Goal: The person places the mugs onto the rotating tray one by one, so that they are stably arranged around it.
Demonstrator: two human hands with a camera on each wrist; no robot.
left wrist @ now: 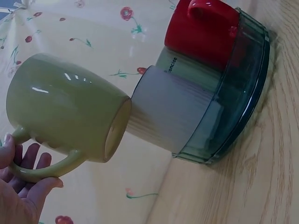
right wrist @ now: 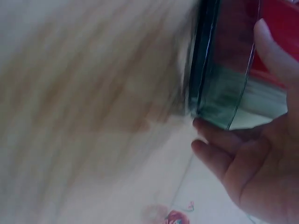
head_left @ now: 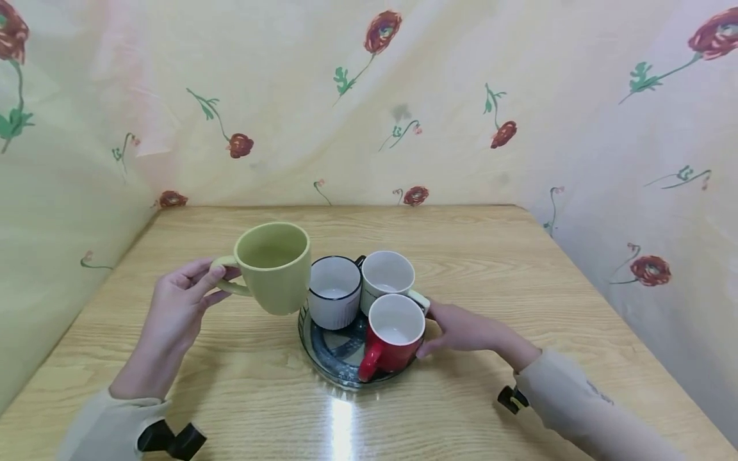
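In the head view my left hand (head_left: 183, 299) pinches the handle of a light green mug (head_left: 278, 282). The mug is held up beside a round glass dish (head_left: 323, 365), its lower part standing clear of the table in the left wrist view. Inside the dish are a white ribbed mug with a dark rim (head_left: 334, 301), a white mug with a pale handle (head_left: 387, 272) and a red mug with white inside (head_left: 394, 346). My right hand (head_left: 461, 328) holds the dish's right side, thumb at the upper wall (right wrist: 247, 60) and fingers low on it.
A wooden table (head_left: 242, 397) lies under everything. Flower-printed sheeting (head_left: 323, 128) rises behind and at both sides of it. Dark wrist mounts (head_left: 173, 440) sit on both sleeves. A bare patch of the dish's floor shows at its front left.
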